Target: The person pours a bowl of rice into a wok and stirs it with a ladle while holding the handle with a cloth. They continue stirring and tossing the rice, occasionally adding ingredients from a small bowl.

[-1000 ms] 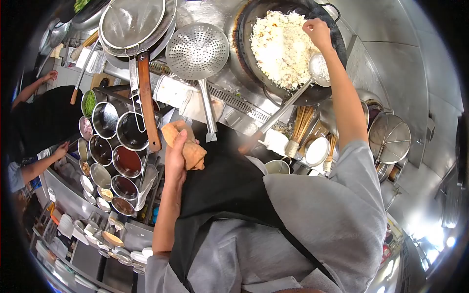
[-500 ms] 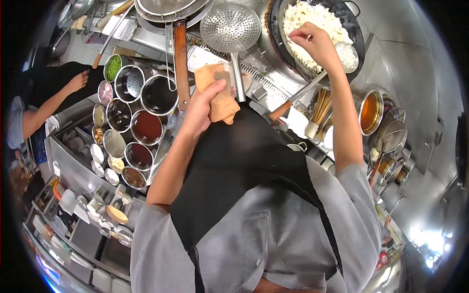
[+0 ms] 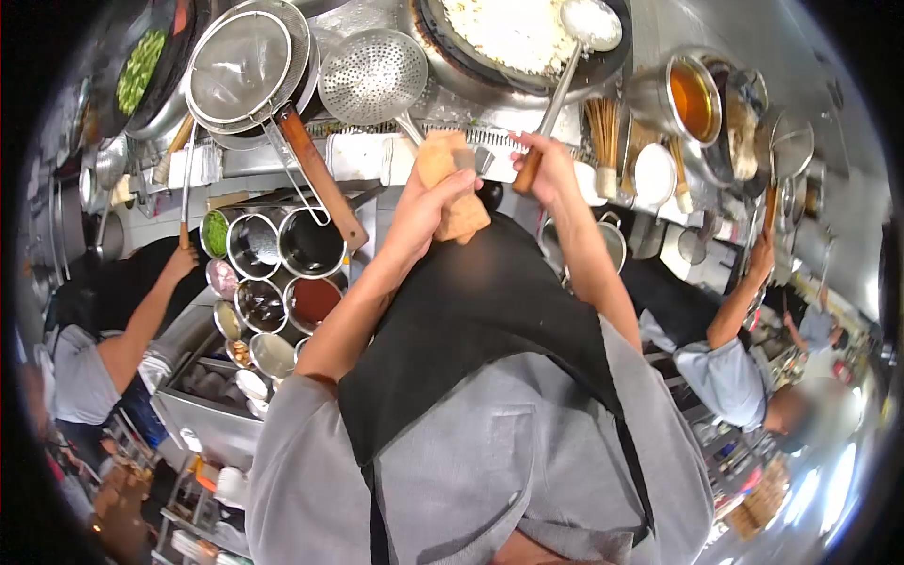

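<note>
My left hand [image 3: 420, 215] is wrapped round a folded tan cloth [image 3: 459, 226], held in front of the black apron. My right hand [image 3: 559, 179] is at the wooden handle of a ladle [image 3: 562, 94], its fingers loosely around the handle and some fingertips showing past its left side. The ladle's bowl rests in a dark wok [image 3: 614, 64] with pale food [image 3: 513, 36] that looks like rice. Close to the left hand lies a round perforated skimmer [image 3: 373, 77], its handle running down behind the cloth.
To the left stand several metal pots of sauces and ingredients [image 3: 315, 303], under sieves [image 3: 240, 66]. Bamboo brushes [image 3: 603, 141], a white bowl [image 3: 654, 171] and a pot of orange liquid [image 3: 695, 104] are at right. Other people's arms [image 3: 141, 306] [image 3: 739, 287] are on both sides.
My right hand has moved down from over the wok to the ladle's handle. My left hand still holds the cloth. The view has turned, and a co-worker shows at right.
</note>
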A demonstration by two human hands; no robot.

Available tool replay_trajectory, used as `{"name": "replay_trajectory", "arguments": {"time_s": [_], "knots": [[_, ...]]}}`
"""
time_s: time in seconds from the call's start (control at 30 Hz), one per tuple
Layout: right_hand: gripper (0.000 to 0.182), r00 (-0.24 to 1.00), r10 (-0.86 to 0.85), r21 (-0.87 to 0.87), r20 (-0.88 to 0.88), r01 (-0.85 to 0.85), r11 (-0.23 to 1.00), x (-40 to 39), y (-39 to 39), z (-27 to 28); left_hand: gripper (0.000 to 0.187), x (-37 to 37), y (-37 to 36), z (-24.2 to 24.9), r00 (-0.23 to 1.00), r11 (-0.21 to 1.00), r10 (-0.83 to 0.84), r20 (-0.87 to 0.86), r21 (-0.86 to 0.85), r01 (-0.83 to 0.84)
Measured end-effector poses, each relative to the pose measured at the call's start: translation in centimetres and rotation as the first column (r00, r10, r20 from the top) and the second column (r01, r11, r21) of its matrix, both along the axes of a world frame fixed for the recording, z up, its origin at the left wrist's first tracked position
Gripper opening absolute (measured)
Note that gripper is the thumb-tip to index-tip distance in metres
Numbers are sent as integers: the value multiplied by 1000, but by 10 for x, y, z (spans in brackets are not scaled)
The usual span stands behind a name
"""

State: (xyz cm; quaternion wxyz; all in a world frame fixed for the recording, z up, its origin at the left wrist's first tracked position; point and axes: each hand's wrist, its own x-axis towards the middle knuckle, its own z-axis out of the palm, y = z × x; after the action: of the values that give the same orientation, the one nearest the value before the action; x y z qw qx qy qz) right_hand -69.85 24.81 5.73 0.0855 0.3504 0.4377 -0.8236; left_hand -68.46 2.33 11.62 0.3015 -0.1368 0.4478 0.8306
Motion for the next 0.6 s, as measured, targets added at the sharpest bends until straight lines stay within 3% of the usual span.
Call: {"name": "replay_trajectory", "arguments": {"time_s": [0.03, 0.07, 0.17, 0.2, 0.27, 0.33, 0.37, 0.43, 0.47, 0.5, 0.57, 0.6], "knots": [[32, 998, 4, 35, -58, -2, 999, -2, 1, 18, 51, 0, 2, 1, 999, 999, -42, -16, -5, 42], [28, 997, -1, 247, -78, 20, 969, -2, 5, 27, 51, 1, 3, 2, 997, 997, -66, -48, -45, 64], [20, 982, 69, 260, -175, -22, 965, 7, 33, 50, 50, 5, 7, 13, 987, 991, -107, -121, -96, 96], [19, 984, 117, 433, -133, -48, 900, 13, 36, 55, 49, 8, 8, 14, 984, 988, -121, -129, -108, 107], [30, 970, 235, 772, -60, -104, 627, 28, 57, 38, 49, 15, 9, 15, 983, 986, -141, -120, -110, 128], [39, 936, 336, 977, -101, 30, 211, 36, 72, 32, 49, 28, 13, 18, 983, 980, -161, -86, -132, 149], [42, 932, 360, 998, 48, -59, 21, 40, 81, 40, 49, 35, 16, 21, 975, 972, -198, -97, -152, 182], [41, 857, 308, 910, 413, -378, -170, 38, 94, 42, 49, 52, 32, 20, 985, 975, -149, -85, -178, 132], [35, 824, 290, 870, 487, -431, -238, 34, 101, 36, 49, 61, 43, 20, 989, 981, -106, -101, -176, 87], [33, 785, 350, 858, 511, -445, -256, 30, 114, 21, 50, 69, 55, 22, 991, 984, -65, -115, -173, 45], [34, 691, 642, 929, 331, -357, -94, 16, 145, -3, 47, 84, 82, 35, 986, 985, -93, -136, -156, 71], [36, 680, 662, 827, 314, -539, 161, 9, 144, 35, 47, 92, 94, 39, 978, 986, -125, -165, -133, 104]]}}
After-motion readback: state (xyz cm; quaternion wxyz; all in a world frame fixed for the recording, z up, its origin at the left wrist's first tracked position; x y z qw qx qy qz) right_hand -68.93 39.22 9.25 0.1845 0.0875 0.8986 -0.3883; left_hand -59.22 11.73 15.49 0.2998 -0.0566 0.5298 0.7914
